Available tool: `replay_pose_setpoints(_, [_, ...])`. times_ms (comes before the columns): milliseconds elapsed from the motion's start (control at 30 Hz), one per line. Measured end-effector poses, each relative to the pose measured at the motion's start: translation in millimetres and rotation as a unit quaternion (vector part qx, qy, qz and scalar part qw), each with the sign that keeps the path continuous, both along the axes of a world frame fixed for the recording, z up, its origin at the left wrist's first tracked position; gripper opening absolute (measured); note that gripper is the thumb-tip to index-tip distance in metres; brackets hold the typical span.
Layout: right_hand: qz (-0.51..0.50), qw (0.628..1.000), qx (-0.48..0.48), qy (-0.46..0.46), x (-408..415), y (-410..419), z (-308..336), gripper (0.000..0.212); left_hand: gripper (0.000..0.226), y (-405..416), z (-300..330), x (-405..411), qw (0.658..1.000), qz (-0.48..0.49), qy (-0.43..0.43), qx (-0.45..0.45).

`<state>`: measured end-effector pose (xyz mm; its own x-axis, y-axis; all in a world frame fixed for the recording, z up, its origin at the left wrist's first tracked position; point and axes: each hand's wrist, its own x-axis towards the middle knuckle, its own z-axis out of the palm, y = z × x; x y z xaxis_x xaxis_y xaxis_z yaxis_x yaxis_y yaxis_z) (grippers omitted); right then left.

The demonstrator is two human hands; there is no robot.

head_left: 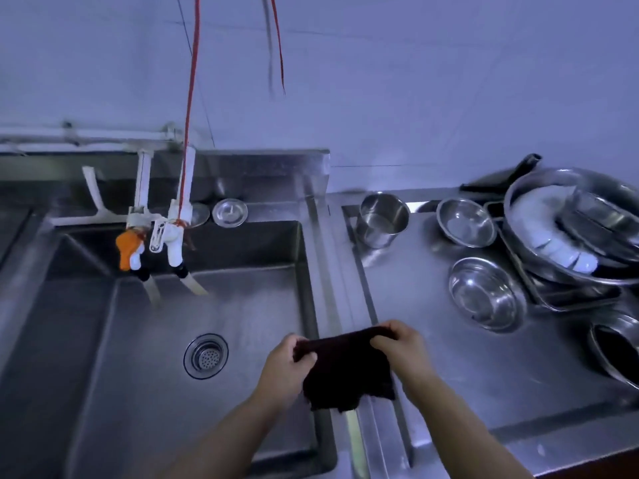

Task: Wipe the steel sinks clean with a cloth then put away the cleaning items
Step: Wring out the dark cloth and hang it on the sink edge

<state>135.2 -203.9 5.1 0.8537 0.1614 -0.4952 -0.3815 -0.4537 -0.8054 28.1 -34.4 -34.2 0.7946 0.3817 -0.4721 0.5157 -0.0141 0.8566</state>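
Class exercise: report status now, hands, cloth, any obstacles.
Both hands, left and right, grip the dark cloth above the sink edge. Basin clear except the drain strainer.

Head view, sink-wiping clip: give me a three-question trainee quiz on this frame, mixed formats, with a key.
1. True or false: the dark cloth is held by both the left hand and the right hand.
2. Multiple choice: the drain strainer in the sink lies A) right of the cloth, B) left of the cloth, C) under the steel cup.
3. Fill in: the cap on the left-hand tap is coloured ____.

Key: 1 true; 2 B; 3 orange.
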Motion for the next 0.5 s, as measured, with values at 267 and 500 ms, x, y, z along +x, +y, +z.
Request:
replay_pose_setpoints(267, [0.076, 0.993, -0.086, -0.015, 69, 34, -46, 0.018, 0.018, 23, -43, 62, 0.993, 0.031, 0.057, 0.097])
replay_pose_setpoints(500, [0.099, 0.990, -0.094, -0.035, 83, 42, -57, 0.018, 0.018, 35, -52, 79, 0.990, 0.063, 0.061, 0.108])
